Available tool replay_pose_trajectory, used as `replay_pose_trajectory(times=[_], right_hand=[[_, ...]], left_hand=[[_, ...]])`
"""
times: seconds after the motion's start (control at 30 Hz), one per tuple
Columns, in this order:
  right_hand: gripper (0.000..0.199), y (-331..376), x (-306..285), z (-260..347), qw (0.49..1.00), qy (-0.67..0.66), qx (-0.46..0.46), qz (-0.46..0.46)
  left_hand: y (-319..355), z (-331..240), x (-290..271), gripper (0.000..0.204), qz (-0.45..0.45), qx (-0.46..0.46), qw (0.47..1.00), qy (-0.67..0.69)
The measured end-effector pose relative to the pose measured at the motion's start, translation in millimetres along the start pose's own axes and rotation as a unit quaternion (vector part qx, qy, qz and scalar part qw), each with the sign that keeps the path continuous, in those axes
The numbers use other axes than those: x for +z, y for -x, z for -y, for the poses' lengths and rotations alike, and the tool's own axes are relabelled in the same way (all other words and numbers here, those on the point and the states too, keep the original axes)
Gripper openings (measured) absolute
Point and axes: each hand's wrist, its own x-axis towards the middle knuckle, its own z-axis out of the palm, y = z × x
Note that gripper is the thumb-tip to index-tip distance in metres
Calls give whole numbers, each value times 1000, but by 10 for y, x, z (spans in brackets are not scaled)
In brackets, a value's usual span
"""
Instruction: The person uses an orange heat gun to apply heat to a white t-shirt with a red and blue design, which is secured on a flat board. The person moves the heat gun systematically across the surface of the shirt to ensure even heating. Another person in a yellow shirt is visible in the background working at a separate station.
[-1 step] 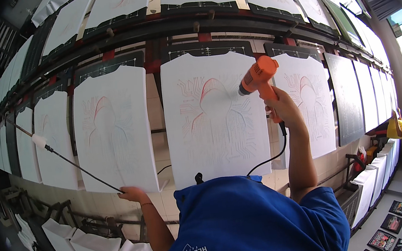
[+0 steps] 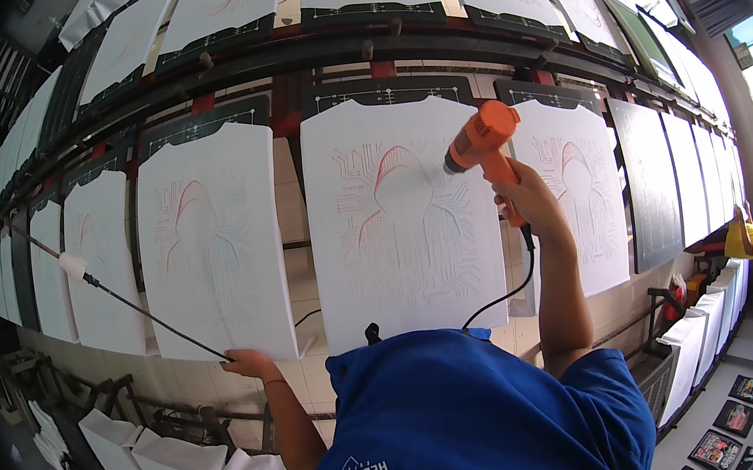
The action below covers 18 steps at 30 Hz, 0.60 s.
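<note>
- Left hand pinches a long, thin black cord.
- Right hand wraps round the handle of an orange plastic hot-air gun, its nose pointing left.
- Left of this hand, and nearer it than the other, lies a flat white cloth shirt, long from near to far.

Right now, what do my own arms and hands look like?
Your left hand and right hand are ungloved, and your forearms are uncovered. A thin dark band circles the left wrist. A short blue sleeve shows on the right.
</note>
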Motion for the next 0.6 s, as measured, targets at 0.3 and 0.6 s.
replay_pose_trajectory(times=[0.3,0.6], right_hand=[[42,18,166,127,998,51,23,43],[42,249,121,69,996,55,48,54]], left_hand=[[-98,162,26,56,-2,17,1000,9],[-45,100,9,56,3,6,1000,23]])
